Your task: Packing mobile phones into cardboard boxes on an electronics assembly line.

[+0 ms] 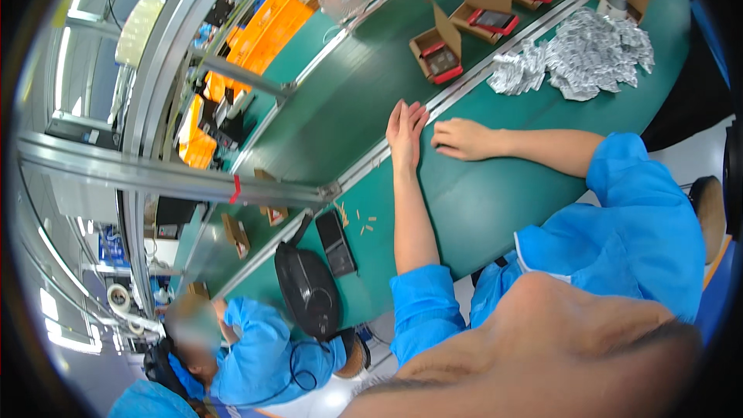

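My sleeves point(646, 170) are plain blue, the heap point(594, 54) silver-grey, the tabletop point(511, 193) under it green, boxes point(447, 29) beyond it brown, their devices point(494, 21) red and black.

A green bench point(495, 205) carries heaped silver packets point(592, 54).

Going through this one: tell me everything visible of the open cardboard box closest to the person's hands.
The box is small, brown and looks like cardboard, its lid flap standing raised on the picture's right side. A device with a dark face and red edging sits in the opening, face up. The box rests on the green surface, beside the metal rail. Neither the left hand nor the right hand touches it. Its underside is hidden.
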A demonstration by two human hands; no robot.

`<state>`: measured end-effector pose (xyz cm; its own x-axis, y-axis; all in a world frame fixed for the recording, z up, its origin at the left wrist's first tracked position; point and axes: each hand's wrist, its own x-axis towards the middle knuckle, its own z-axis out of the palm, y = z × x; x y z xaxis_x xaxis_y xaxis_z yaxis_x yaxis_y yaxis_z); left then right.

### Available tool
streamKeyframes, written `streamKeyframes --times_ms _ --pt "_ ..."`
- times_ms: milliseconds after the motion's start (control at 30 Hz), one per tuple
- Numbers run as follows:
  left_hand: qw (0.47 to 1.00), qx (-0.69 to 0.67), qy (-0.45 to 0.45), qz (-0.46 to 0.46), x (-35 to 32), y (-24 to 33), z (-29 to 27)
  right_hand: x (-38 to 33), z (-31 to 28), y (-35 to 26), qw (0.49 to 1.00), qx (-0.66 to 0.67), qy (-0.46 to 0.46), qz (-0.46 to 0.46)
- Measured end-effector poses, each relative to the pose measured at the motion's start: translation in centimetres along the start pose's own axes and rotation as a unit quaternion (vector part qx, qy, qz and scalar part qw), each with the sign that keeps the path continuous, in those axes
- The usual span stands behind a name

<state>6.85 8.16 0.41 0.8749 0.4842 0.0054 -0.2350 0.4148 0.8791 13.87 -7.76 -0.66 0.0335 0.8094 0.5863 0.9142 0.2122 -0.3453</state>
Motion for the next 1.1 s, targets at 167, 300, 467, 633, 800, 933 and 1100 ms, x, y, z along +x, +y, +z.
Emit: streamKeyframes --times_ms 167,300,467,633,800,933,1100 --pt "0.999 0.035 0.018 -0.001 -0.10 -0.29 -0.14 -0.23 -0.23 0.40 0.992 0.113 -0.020 0.050" --pt "0.999 0.041 0.014 0.002 0.10 -0.61 0.04 -0.25 -0.59 0.53 0.988 0.137 -0.023 0.063" --pt "0.999 0.051 0.014 0.003 0.18 -0.43 0.04 -0.16 -0.59 0.61 0.986 0.152 -0.025 0.064" --pt "0.998 0.061 0.017 0.002 0.28 -0.39 0.45 -0.28 -0.44 0.94 0.988 0.139 -0.017 0.065" --pt "0.998 0.063 0.015 0.011 0.14 -0.47 0.06 -0.16 -0.41 0.80 0.988 0.145 -0.021 0.057" --pt "0.998 0.060 0.009 0.010 0.35 -0.86 0.17 -0.37 -0.56 0.85 0.988 0.142 -0.016 0.062" --pt "0.998 0.060 0.008 0.014 0.21 -0.73 0.26 -0.32 -0.51 0.79 0.984 0.157 -0.026 0.080"
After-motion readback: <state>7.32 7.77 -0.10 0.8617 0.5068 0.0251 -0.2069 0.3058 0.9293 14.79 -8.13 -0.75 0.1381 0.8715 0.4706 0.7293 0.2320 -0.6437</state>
